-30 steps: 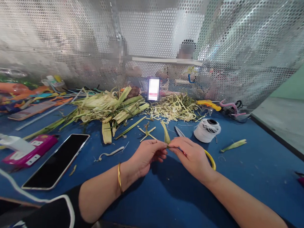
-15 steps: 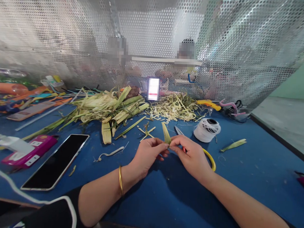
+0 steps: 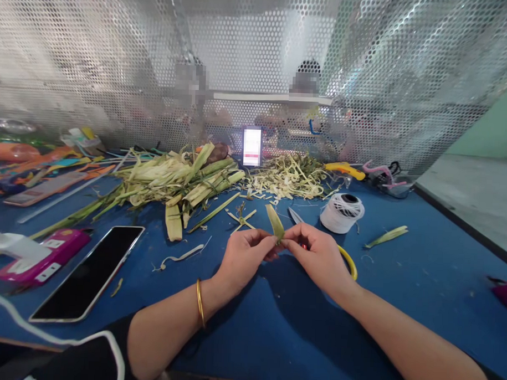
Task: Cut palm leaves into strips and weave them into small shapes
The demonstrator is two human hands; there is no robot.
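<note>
Between the fingertips of both hands stands a short green leaf strip (image 3: 274, 219), its wide end pointing up and away. My left hand (image 3: 247, 253) pinches its lower end with thumb and forefinger. My right hand (image 3: 313, 253) pinches the same narrow end from the other side. Scissors (image 3: 349, 262) with a yellow handle lie partly hidden under my right hand; their blade tip shows beyond it. A white thread spool (image 3: 342, 213) stands past the right hand. Just beyond my left hand lies a small star-shaped piece of crossed strips (image 3: 241, 216).
A heap of green leaves (image 3: 170, 179) and a pile of shredded strips (image 3: 291, 177) lie at the back, before a perforated metal screen (image 3: 250, 40). Left are a black phone (image 3: 88, 275) and a magenta power strip (image 3: 47, 257) with a white cable. A loose leaf piece (image 3: 387, 237) lies right.
The leaf strip has tilted slightly to the left in my fingers. Both hands keep their pinch, and the whole view has shifted a little.
</note>
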